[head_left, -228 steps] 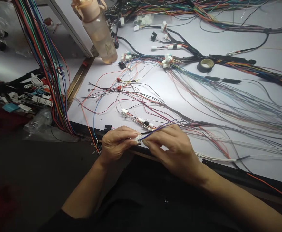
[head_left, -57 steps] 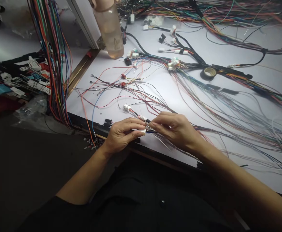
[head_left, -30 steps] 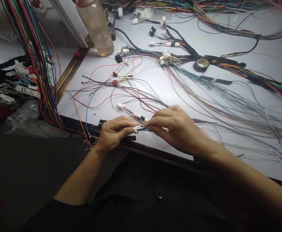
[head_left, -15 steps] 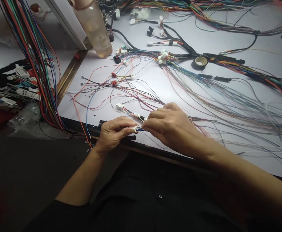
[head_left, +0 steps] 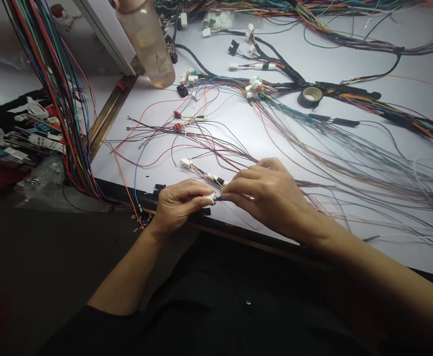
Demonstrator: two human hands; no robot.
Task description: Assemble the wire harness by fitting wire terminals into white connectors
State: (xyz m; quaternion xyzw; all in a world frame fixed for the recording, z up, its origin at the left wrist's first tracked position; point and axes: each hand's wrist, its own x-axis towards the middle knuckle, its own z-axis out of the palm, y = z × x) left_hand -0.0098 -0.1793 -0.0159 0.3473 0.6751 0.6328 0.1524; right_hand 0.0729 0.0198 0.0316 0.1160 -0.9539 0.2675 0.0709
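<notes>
In the left hand (head_left: 181, 205) sits a white connector (head_left: 211, 197), the bottle's (head_left: 144, 42) mark (head_left: 162, 63) illegible

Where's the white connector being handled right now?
Near the centre of the head view: the white connector is pinched in the left hand, close to the black table edge, with the right hand just right of it.

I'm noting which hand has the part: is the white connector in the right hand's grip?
No, the white connector is pinched in the grip of the left hand.
</notes>
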